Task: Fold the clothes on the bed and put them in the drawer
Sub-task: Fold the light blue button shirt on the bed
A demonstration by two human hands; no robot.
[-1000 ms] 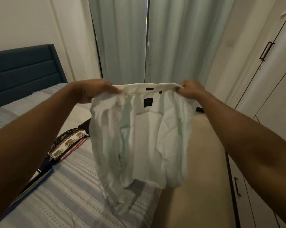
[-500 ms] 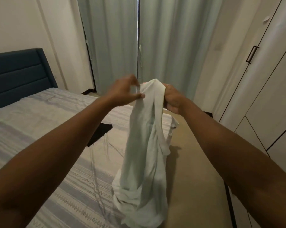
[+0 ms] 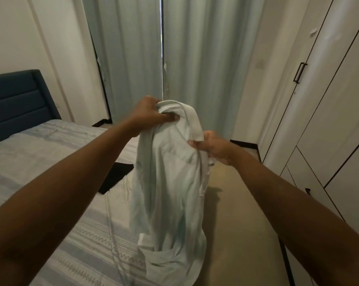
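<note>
Currently the left hand (image 3: 148, 114) clutches the limp white fabric shirt (image 3: 170, 182) at twelve o'clock; the right hand (image 3: 214, 147) pinches its three o'clock edge. Folding seems under way, and the next move likely calls for aligning its halves.

Pale white shirt (image 3: 166, 182), bunched, hanging lengthwise at the edge of the striped bed (image 3: 40, 157); black garment (image 3: 116, 178) flat on it.

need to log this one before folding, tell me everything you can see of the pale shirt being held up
The shirt is pale, white to faint green in this light, of thin, soft-looking cloth, much creased. It hangs lengthwise, gathered into a narrow bundle. The left hand grips the bunched top; the right hand pinches a collar-like band lower on its right side. Its lower end pools by the edge of the bed; whether it rests there cannot be told.
</note>
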